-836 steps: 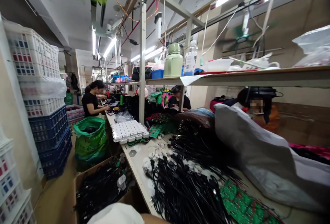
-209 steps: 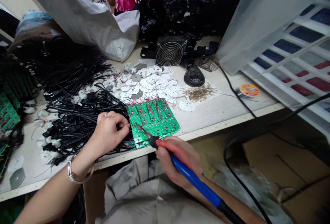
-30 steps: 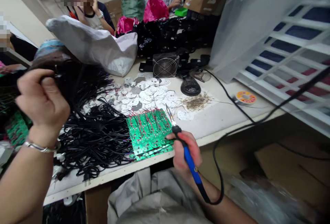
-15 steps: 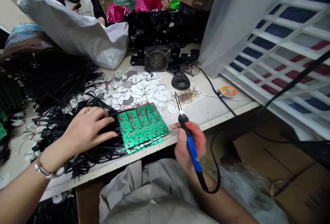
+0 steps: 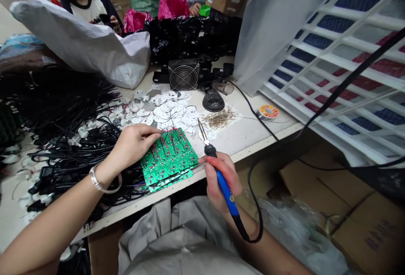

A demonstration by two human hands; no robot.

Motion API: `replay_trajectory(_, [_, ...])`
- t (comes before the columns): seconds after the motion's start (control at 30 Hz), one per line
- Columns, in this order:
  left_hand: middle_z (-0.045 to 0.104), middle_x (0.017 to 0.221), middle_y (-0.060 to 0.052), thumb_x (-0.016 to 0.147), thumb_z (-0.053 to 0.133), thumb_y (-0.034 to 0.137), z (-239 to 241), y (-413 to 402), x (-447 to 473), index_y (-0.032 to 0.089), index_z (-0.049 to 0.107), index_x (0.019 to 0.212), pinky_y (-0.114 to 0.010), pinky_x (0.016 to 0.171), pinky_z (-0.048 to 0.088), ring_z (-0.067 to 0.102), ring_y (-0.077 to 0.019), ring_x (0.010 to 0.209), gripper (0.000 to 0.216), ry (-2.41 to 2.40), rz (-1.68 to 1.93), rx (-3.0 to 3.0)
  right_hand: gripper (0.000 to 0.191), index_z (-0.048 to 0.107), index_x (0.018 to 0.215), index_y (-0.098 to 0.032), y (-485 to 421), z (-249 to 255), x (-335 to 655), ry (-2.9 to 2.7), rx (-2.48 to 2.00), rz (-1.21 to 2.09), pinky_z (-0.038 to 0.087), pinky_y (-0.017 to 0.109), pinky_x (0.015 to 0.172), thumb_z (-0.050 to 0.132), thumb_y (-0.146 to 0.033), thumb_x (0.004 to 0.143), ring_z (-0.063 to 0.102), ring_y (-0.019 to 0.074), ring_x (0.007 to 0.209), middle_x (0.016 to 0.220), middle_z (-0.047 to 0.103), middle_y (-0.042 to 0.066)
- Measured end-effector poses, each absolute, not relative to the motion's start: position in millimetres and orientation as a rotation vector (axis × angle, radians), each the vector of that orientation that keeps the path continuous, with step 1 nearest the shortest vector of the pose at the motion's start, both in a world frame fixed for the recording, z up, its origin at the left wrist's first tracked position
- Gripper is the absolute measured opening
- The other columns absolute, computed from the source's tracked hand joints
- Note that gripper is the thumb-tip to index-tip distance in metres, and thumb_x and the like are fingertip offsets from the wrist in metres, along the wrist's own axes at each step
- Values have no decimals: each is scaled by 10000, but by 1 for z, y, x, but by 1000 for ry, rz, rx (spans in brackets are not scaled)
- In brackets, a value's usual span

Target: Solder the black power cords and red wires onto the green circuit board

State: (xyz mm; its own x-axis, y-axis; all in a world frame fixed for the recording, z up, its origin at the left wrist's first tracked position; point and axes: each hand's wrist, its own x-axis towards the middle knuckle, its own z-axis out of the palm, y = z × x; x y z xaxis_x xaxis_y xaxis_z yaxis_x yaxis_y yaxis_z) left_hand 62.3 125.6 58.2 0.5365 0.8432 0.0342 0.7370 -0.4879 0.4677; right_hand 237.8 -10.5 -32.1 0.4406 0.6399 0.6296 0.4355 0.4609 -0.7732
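My right hand (image 5: 232, 173) is wrapped round the blue handle of a soldering iron (image 5: 224, 187). Its metal tip points up and away, to the right of a green circuit board panel (image 5: 171, 162) and apart from it. Red and black wires run across the panel, which lies on further green boards at the table's front edge. Over the panel's far left corner, my left hand (image 5: 133, 144) has thumb and fingers drawn together in a pinch. What sits between those fingertips is too small to make out. Black cables (image 5: 85, 167) lie heaped beneath and left of that hand.
White discs (image 5: 172, 112) are spread behind the panel. Further back stand a small fan (image 5: 184, 76) and a soldering iron stand (image 5: 213, 100). A solder spool (image 5: 268, 112) lies at right, near a white plastic rack (image 5: 284, 79). Two people sit across the table.
My left hand has moved right from the cables to the panel's far left corner, and its fingers have closed. The soldering iron stays in my right hand. The whole view has shifted slightly.
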Motion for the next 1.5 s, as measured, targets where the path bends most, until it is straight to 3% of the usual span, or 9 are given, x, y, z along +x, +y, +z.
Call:
replay_trajectory(0.13, [718, 774, -31, 820, 605, 300, 67, 95, 56, 197, 731, 803, -263, 693, 528, 648, -148, 703, 164, 1090, 634, 2269, 239, 637, 1063, -235, 3, -20, 233, -1317, -1098, 283, 515, 224, 598, 548, -110, 880, 600, 115, 739, 879, 572, 29])
replay_trajectory(0.27, [685, 762, -29, 837, 598, 186, 71, 72, 57, 185, 714, 816, -212, 650, 518, 629, -115, 693, 118, 951, 746, 2349, 213, 639, 1076, -206, 20, -7, 222, -1446, -1038, 272, 532, 243, 675, 585, -161, 875, 600, 130, 804, 913, 539, 45])
replay_trajectory(0.5, [679, 811, -44, 859, 581, 181, 67, 59, 46, 198, 702, 888, -219, 655, 525, 633, -120, 720, 125, 843, 806, 2572, 81, 677, 893, -204, 15, -8, 217, -1534, -1084, 230, 528, 265, 664, 613, -179, 851, 580, 138, 762, 865, 522, 38])
replay_trajectory(0.9, [660, 737, -15, 868, 563, 153, 52, 36, 49, 199, 633, 819, -209, 618, 516, 618, -113, 680, 98, 1028, 973, 2249, 36, 624, 860, -214, 7, -4, 197, -1352, -1018, 435, 511, 251, 629, 591, -208, 874, 570, 120, 716, 806, 494, -1])
replay_trajectory(1.13, [594, 753, -16, 895, 504, 188, 67, 45, 38, 201, 573, 824, -231, 617, 470, 561, -120, 696, 100, 1119, 773, 2327, 29, 646, 855, -208, 8, -9, 192, -1439, -1091, 331, 513, 264, 644, 621, -195, 848, 564, 132, 741, 854, 485, 18])
replay_trajectory(1.23, [581, 745, -21, 905, 460, 253, 70, 72, 34, 188, 549, 796, -260, 628, 442, 540, -132, 681, 154, 1196, 590, 2474, 118, 645, 959, -215, 8, -11, 197, -1395, -1096, 313, 514, 271, 659, 593, -174, 862, 565, 137, 758, 869, 504, 25])
replay_trajectory(1.5, [660, 789, -34, 880, 427, 317, 62, 119, 29, 192, 589, 760, -366, 826, 380, 585, -185, 799, 237, 1079, 87, 2672, 245, 625, 1071, -220, 3, -16, 217, -1236, -1046, 292, 505, 283, 662, 552, -117, 861, 572, 146, 768, 876, 590, 43])
